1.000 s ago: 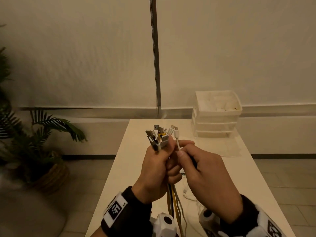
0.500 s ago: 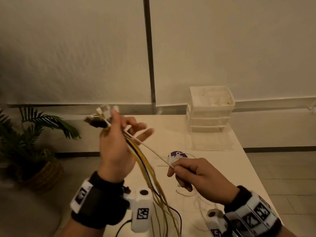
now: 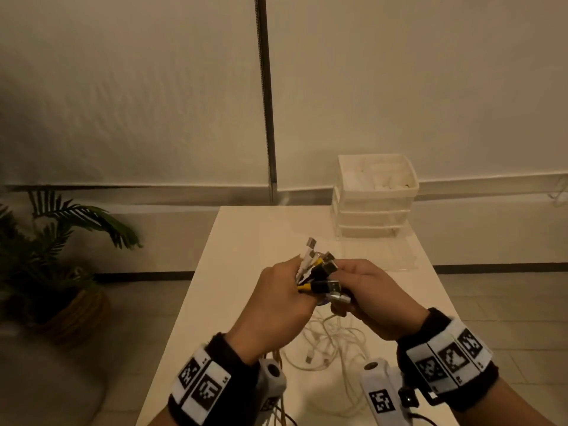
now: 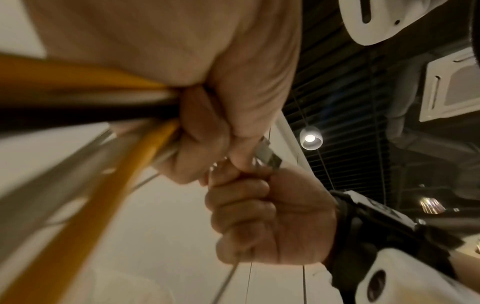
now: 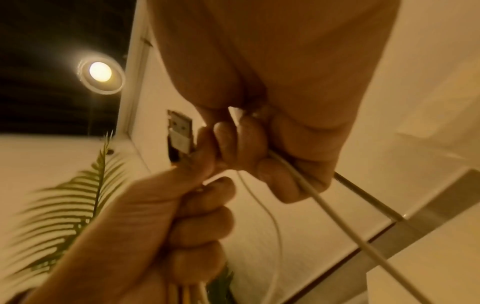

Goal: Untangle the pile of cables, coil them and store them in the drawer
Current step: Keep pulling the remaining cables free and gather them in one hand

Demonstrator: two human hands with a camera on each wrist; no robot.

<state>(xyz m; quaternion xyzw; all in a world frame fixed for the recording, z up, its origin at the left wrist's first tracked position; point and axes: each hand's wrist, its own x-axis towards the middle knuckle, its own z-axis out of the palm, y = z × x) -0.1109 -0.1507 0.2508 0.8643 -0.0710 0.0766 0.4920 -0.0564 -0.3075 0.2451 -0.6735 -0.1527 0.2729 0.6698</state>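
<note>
Plugs first: I have the connector ends gathered into one bundle of cables (image 3: pixel 319 273), clenched in my left hand (image 3: pixel 278 305) above the middle of the table (image 3: pixel 246 238), the yellow, black and white leads running down out of the fist past the wrist. My right hand (image 3: pixel 373 298) is against it, fingers curled, pinching a white cable (image 5: pixel 327 202) just behind its USB plug (image 5: pixel 180 133), which sits at the lower edge of the bundle. So both grips are closed on cable, neither spread.

I judge I am in the untangling step, collecting one end of each lead into the left fist. Loose white cable (image 3: pixel 330 342) lies in a snarl on the table below my hands, so the sorting looks unfinished, and nothing is coiled.

The drawer unit (image 3: pixel 373 198) stands at the far right corner of the table, well apart from my hands; whether any of its drawers is open I cannot tell.

Next, I think, the right hand should seat this plug with the others, then run down the white lead to free it from the snarl.
</note>
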